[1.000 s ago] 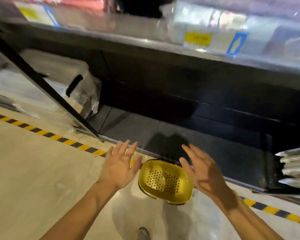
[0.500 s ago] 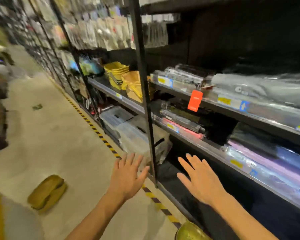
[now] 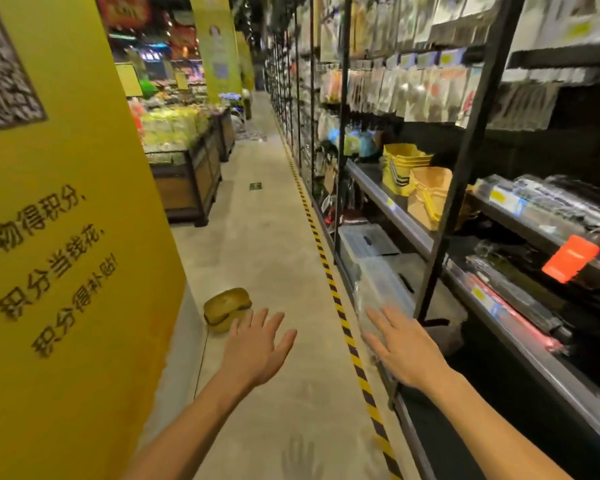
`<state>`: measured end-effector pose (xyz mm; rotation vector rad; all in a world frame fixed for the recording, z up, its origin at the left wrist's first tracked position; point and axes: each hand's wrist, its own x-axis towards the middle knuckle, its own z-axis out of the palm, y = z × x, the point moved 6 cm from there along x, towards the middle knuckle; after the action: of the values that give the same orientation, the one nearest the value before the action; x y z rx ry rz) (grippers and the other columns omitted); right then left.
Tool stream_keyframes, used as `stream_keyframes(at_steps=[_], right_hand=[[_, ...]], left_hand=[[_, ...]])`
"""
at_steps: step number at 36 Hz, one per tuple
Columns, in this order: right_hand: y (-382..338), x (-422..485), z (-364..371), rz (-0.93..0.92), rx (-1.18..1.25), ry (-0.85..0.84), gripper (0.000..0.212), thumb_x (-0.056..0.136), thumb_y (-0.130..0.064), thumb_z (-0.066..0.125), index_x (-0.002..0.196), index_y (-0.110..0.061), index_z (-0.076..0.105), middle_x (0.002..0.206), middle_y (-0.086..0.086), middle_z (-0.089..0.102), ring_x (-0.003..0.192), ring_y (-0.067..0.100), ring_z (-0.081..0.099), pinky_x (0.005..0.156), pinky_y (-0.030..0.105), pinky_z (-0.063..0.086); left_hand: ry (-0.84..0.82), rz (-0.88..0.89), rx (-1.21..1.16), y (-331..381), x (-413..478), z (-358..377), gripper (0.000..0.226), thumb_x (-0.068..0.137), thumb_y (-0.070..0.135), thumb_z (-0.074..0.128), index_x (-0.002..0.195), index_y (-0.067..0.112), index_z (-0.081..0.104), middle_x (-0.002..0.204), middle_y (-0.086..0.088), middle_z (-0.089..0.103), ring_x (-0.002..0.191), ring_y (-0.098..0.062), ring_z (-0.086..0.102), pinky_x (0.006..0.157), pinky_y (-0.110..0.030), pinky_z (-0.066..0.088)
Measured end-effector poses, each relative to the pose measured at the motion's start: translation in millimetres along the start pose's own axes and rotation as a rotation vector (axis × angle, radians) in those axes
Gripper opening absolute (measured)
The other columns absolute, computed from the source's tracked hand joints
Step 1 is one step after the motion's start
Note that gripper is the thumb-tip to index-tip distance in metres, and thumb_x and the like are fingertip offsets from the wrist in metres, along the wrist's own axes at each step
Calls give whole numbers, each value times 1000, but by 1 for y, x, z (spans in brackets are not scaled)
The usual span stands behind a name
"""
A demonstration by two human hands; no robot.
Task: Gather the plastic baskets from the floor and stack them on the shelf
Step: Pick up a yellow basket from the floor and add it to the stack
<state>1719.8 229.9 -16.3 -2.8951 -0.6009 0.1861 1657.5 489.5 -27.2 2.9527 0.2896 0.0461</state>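
A yellow plastic basket (image 3: pixel 226 307) lies upside down on the aisle floor beside a yellow pillar. My left hand (image 3: pixel 257 344) hovers open just right of and nearer than it, not touching it. My right hand (image 3: pixel 400 346) is open too, held over the striped floor line in front of the low shelf. On the middle shelf (image 3: pixel 392 209) further along stand stacked yellow baskets (image 3: pixel 404 168) and a paler orange stack (image 3: pixel 428 195).
A tall yellow pillar (image 3: pixel 66 237) with printed characters fills the left. Black shelving (image 3: pixel 465 168) runs down the right, with clear storage boxes (image 3: pixel 381 271) on the bottom level. A black-and-yellow tape line (image 3: pixel 326 265) edges the concrete aisle. Wooden produce bins (image 3: pixel 187 178) stand further back.
My view has swung up from the low shelf and leftward down the aisle. The yellow basket by the shelf has left the frame; another basket on the floor has come into view. Both hands stay open.
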Motion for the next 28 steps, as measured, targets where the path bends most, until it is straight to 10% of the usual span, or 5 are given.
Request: stream_keyframes(at_steps=[7, 28], right_hand=[[-55, 60, 11, -98, -6, -22, 69, 102, -66, 18, 162, -34, 15, 170, 1, 18, 155, 21, 20, 126, 42, 20], [-193, 250, 16, -191, -92, -26, 66, 103, -63, 19, 162, -35, 16, 170, 0, 17, 155, 21, 20, 126, 43, 20]], left_hand=[[62, -123, -28, -68, 12, -8, 86, 83, 75, 0, 149, 38, 43, 158, 8, 39, 143, -20, 34, 116, -42, 28], [68, -254, 13, -242, 130, -39, 85, 83, 75, 0, 149, 38, 39, 159, 2, 39, 147, -26, 32, 116, -44, 25]])
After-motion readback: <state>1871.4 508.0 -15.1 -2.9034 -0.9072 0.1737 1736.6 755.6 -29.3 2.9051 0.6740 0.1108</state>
